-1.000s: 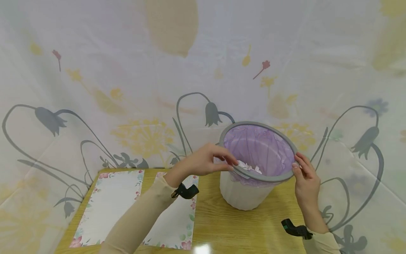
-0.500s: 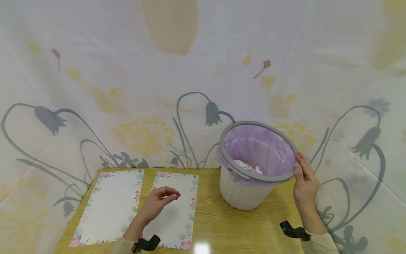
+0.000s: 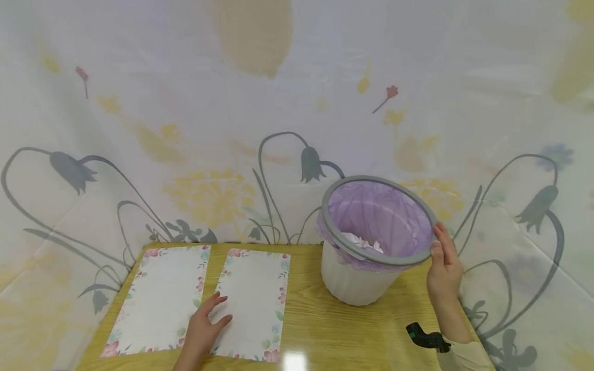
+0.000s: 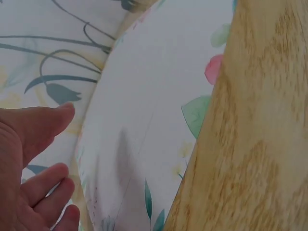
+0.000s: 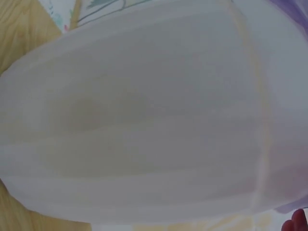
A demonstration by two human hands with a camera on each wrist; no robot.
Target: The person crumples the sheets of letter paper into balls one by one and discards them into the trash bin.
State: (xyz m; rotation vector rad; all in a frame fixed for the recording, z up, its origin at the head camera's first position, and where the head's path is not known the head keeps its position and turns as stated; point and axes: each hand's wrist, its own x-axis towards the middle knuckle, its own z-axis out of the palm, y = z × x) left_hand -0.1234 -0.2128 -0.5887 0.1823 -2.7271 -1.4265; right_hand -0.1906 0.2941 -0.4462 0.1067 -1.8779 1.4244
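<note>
My R fingers (image 3: 444, 241) pinch the grey rim (image 3: 398, 260) of the round white bin (image 3: 355, 283), right of ctr; I'd grip lightly so the thin, crinkly purple liner (image 3: 371, 208) won't slip. L fingers (image 3: 213, 302) hold nothing, thumb spread wide, by the smooth floral-edged sheet (image 3: 256, 304), lower left of ctr (can't tell if touching); best go flat, no creases.

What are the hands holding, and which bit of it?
The right hand grips the lined trash bin by its gray rim; the left hand holds nothing.
</note>
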